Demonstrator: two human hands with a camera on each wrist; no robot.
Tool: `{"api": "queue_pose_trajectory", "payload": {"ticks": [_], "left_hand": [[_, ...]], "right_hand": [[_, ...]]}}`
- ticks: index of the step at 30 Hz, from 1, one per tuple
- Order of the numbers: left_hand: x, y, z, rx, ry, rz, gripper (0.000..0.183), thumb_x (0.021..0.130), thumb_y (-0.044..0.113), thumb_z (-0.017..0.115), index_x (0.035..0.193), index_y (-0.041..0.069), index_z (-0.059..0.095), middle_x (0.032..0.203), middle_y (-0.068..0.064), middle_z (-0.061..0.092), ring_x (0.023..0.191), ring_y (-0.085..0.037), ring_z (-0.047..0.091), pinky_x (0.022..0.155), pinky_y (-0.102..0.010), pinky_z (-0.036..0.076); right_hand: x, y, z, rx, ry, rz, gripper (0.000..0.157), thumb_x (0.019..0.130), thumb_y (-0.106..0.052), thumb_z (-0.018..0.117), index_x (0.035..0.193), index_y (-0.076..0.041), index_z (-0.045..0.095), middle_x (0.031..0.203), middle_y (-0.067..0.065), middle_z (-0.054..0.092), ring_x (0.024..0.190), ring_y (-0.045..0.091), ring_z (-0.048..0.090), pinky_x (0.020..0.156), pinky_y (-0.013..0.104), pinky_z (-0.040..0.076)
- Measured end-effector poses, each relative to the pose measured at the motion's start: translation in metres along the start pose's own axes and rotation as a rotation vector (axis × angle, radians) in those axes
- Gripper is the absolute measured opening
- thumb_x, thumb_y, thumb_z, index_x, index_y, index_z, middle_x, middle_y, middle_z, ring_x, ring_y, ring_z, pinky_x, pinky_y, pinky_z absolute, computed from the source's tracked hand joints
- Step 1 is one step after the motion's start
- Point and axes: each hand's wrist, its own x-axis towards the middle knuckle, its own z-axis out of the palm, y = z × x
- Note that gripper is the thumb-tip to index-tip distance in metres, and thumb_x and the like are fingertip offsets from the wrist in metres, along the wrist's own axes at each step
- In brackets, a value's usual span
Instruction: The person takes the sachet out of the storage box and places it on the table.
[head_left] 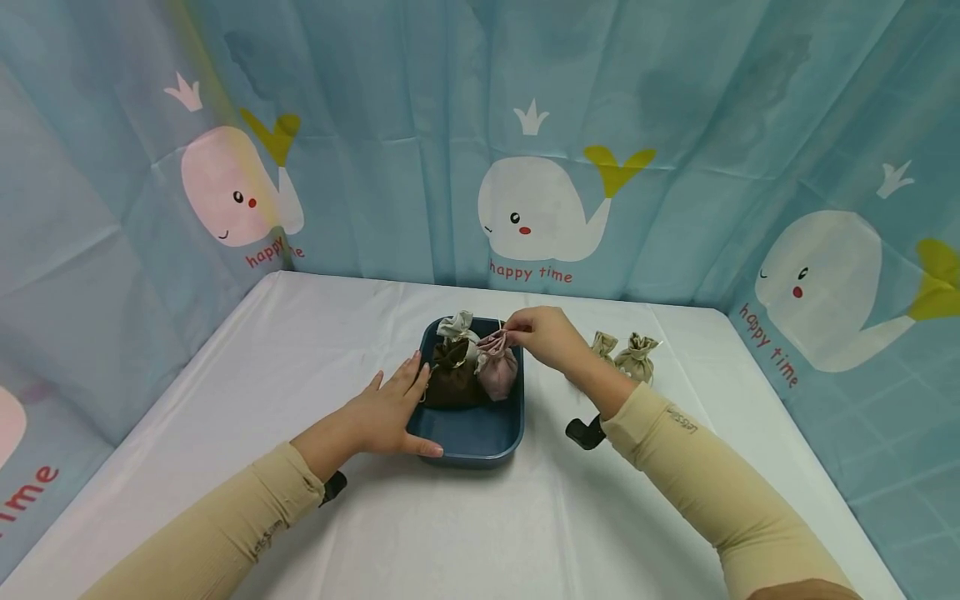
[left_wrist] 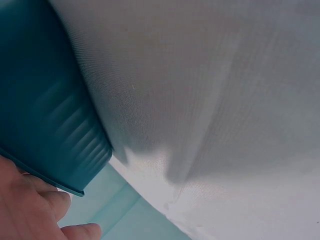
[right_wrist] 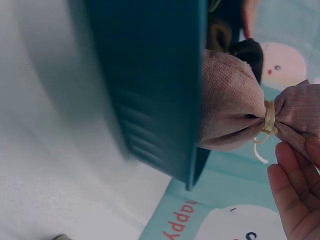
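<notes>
A blue plastic bin [head_left: 468,435] stands on the white table. My right hand [head_left: 547,335] pinches the gathered top of a dusty-pink drawstring pouch [head_left: 498,377], which hangs inside the bin's right side. In the right wrist view the pouch [right_wrist: 232,102] shows a pale cord tied round its neck, its lower part behind the bin wall. Next to it in the bin are a dark brown pouch [head_left: 452,390] and a light grey pouch [head_left: 455,325]. My left hand [head_left: 390,414] rests on the bin's left rim, fingers straight and spread.
Two beige-green pouches [head_left: 637,358] stand on the white tablecloth [head_left: 480,533] to the right of the bin, one partly hidden by my right forearm. A blue curtain [head_left: 420,150] with whale prints hangs behind the table and along its sides.
</notes>
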Motion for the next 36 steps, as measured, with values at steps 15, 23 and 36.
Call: {"api": "queue_pose_trajectory", "payload": {"ticks": [15, 23, 36], "left_hand": [[0.001, -0.001, 0.000, 0.013, 0.007, 0.005, 0.124, 0.061, 0.083, 0.051, 0.148, 0.007, 0.005, 0.153, -0.013, -0.007, 0.140, -0.028, 0.000, 0.104, -0.060, 0.011], [0.000, -0.001, 0.000, 0.025, 0.008, 0.007, 0.123, 0.062, 0.082, 0.051, 0.148, 0.006, 0.006, 0.153, -0.014, -0.006, 0.140, -0.029, 0.001, 0.104, -0.060, 0.011], [0.000, -0.001, 0.001, 0.011, 0.007, 0.004, 0.122, 0.063, 0.080, 0.053, 0.148, 0.007, 0.005, 0.152, -0.013, -0.008, 0.140, -0.028, 0.000, 0.104, -0.060, 0.010]], "right_hand": [[-0.015, -0.011, -0.024, 0.071, 0.033, 0.035, 0.010, 0.088, -0.024, 0.063, 0.087, -0.020, 0.072, 0.087, -0.004, 0.067, 0.081, 0.013, 0.059, 0.069, 0.033, 0.048], [-0.025, -0.015, -0.037, 0.121, 0.054, 0.054, 0.009, 0.086, -0.023, 0.065, 0.083, -0.018, 0.071, 0.080, -0.003, 0.067, 0.078, 0.015, 0.059, 0.066, 0.033, 0.048], [-0.044, -0.007, -0.062, 0.187, 0.081, 0.098, 0.010, 0.089, -0.016, 0.061, 0.088, -0.010, 0.069, 0.083, 0.005, 0.069, 0.083, 0.017, 0.060, 0.069, 0.031, 0.047]]}}
